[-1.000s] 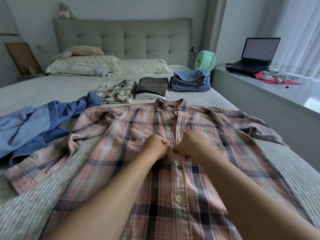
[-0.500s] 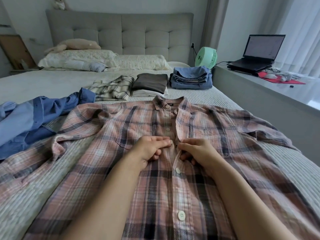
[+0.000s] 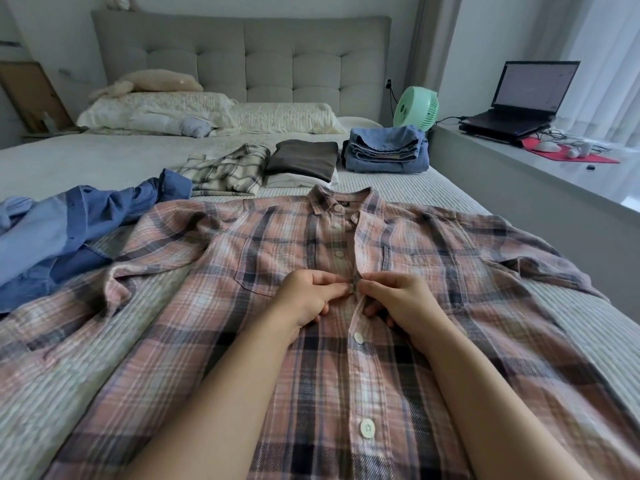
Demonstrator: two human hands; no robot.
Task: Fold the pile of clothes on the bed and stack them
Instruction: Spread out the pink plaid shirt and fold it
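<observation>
- Head view: your pink plaid shirt (image 3: 433, 278) lies spread face-up on the bed (image 3: 398, 181), with both hands at the placket, mid-chest.
- Left hand (image 3: 308, 299) and right hand (image 3: 394, 299) each pinch a placket edge. A second ago they were tight fists; now the fingers have stretched out to work a button, I reckon.
- Lower buttons look done, the top ones are open, so folding hasn't started yet.
- Your head's dipped closer too.
- Folded stacks (image 3: 304, 164) sit further up the bed, and the crumpled blue shirt (image 3: 62, 230) to your left is untouched.
</observation>
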